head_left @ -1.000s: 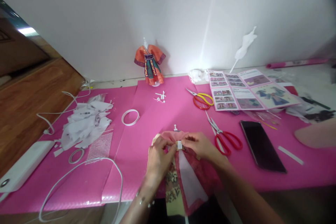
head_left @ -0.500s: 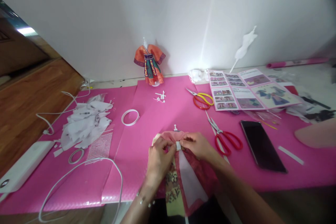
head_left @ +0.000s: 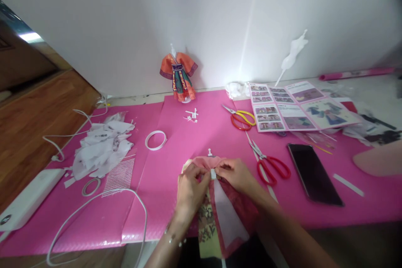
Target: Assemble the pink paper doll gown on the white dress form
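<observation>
A small pink paper garment [head_left: 228, 213] with a white panel and a patterned cream strip lies at the near edge of the pink mat [head_left: 176, 134]. My left hand [head_left: 189, 188] pinches its top edge from the left. My right hand [head_left: 237, 174] pinches the same edge from the right. Between the fingertips of both hands sits a small white tab [head_left: 213, 173]. Both hands are closed on the garment's gathered top.
Red-handled scissors [head_left: 266, 165] lie just right of my hands, yellow-handled scissors [head_left: 240, 118] farther back. A black phone [head_left: 314, 173], an instruction leaflet [head_left: 298, 106], a tape ring [head_left: 155, 140], white paper scraps [head_left: 100, 148], a white cable [head_left: 94, 207] and a dressed miniature mannequin [head_left: 178, 73] surround them.
Almost nothing differs; my right hand has shifted very slightly left along the garment's top edge, and both hands keep their pinch.
</observation>
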Action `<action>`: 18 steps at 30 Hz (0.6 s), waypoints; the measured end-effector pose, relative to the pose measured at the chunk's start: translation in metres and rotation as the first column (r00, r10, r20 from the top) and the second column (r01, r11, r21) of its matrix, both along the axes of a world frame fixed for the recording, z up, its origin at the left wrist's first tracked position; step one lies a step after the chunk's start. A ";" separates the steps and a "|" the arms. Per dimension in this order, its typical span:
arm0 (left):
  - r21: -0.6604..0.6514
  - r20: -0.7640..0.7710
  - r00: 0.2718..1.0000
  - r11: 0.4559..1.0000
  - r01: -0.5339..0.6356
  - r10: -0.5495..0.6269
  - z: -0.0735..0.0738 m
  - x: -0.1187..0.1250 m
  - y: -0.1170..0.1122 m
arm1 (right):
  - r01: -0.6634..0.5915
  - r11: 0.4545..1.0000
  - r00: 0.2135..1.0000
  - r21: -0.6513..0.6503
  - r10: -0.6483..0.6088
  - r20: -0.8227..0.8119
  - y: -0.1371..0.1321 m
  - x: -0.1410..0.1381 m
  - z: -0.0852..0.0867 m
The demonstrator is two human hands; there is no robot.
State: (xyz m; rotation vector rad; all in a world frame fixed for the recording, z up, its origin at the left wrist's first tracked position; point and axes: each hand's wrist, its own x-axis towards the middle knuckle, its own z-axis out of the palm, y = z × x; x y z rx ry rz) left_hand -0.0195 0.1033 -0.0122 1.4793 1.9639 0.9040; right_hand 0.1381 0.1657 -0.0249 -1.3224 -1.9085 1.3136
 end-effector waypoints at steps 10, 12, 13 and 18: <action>0.000 -0.007 1.000 1.000 0.001 -0.001 0.002 0.001 0.000 | 0.010 1.000 0.999 0.003 -0.010 0.047 -0.002 0.000 0.004; 0.004 -0.007 1.000 1.000 -0.001 0.001 0.002 0.001 0.000 | 0.008 1.000 0.999 0.013 -0.008 0.049 -0.002 -0.001 0.005; 0.007 -0.007 1.000 1.000 -0.003 0.003 0.002 0.001 0.000 | 0.006 1.000 0.999 0.017 -0.007 0.047 -0.002 -0.001 0.006; -0.001 -0.009 1.000 1.000 -0.004 0.004 0.001 0.001 0.000 | -0.003 0.999 0.997 0.043 0.000 0.071 -0.002 0.000 0.007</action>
